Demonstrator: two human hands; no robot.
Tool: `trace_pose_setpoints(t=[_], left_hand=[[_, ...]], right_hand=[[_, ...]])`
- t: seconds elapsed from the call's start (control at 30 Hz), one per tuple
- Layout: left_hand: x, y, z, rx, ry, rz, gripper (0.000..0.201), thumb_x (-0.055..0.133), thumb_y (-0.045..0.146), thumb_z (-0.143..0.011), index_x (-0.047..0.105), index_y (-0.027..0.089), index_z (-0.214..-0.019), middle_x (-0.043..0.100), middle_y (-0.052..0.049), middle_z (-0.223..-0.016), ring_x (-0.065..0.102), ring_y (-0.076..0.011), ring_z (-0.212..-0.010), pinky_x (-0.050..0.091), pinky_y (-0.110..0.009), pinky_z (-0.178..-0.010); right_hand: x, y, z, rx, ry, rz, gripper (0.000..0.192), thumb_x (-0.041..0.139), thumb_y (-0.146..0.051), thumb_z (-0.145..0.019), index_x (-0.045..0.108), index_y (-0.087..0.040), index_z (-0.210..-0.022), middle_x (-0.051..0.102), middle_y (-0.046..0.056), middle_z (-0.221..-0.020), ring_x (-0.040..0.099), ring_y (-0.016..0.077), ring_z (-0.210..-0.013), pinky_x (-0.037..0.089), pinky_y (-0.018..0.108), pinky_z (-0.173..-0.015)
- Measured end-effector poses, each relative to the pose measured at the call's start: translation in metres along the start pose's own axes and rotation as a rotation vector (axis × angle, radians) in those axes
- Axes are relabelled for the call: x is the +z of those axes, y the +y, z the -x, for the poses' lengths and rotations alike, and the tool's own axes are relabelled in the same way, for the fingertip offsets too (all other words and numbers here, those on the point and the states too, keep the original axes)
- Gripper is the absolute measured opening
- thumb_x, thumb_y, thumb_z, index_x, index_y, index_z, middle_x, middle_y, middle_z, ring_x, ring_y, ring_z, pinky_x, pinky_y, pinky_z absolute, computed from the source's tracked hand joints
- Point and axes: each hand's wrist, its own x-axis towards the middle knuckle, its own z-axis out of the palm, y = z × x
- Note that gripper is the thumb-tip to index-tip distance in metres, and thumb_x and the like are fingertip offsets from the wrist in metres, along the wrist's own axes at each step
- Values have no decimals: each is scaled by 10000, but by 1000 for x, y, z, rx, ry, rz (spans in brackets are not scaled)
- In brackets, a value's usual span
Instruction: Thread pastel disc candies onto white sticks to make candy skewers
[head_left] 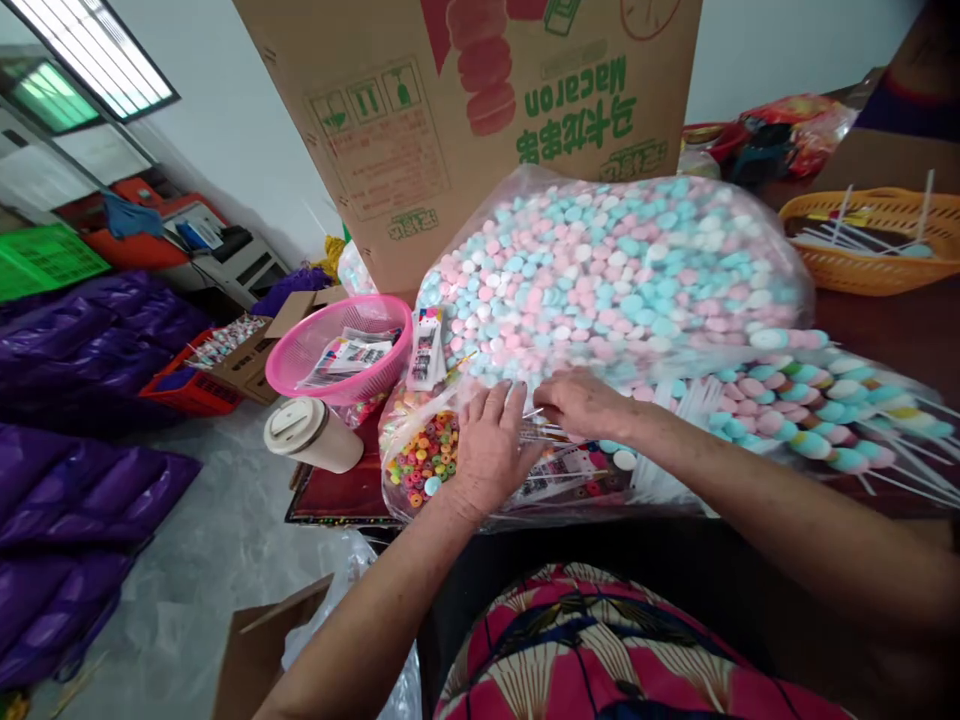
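Observation:
My left hand (491, 440) lies with fingers stretched out over a clear plastic bag with colourful ring-shaped candies (426, 455). Close beside it, my right hand (589, 402) has its fingers curled together; a thin pale piece shows at the fingertips, too small to name surely. Behind both hands spreads a large clear bag of pink, blue and white marshmallows (615, 260). Printed wrappers (559, 472) lie below the right hand. White sticks (679, 410) are bundled under the right forearm, and finished marshmallow skewers (817, 410) lie to the right.
A tall cardboard box (390, 110) stands behind the marshmallows. At left are a pink basket (281, 365) with printed packets and a lidded cup (330, 440) near the table edge. An orange basket (862, 272) with sticks sits at right. Purple bundles (67, 540) lie on the floor.

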Motion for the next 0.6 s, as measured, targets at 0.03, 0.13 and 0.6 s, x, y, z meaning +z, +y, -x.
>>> trace_pose_setpoints(t=[0.03, 0.13, 0.6], left_hand=[[3, 6, 1, -47, -36, 76, 531, 610, 381, -759, 505, 187, -1242, 568, -140, -1217, 468, -329, -1126, 318, -465, -960], [8, 12, 8, -217, -176, 367, 269, 525, 318, -808, 621, 187, -1023, 661, -71, -865, 586, -237, -832, 420, -350, -794], [0, 45, 40, -228, -516, 528, 151, 499, 234, -796, 604, 184, -700, 597, -10, -667, 523, -179, -671, 402, -302, -688]], right_hand=[[-4, -3, 5, -7, -17, -31, 137, 540, -184, -804, 669, -178, -759, 663, 55, -756, 559, 193, -771, 332, 302, -689], [-7, -9, 32, 2, -24, -145, 198, 496, -204, -838, 633, -178, -698, 620, 14, -644, 546, 143, -640, 340, 259, -625], [32, -45, 112, 207, 155, -958, 279, 505, -248, -820, 540, -174, -1086, 594, 37, -854, 542, 145, -725, 449, 280, -655]])
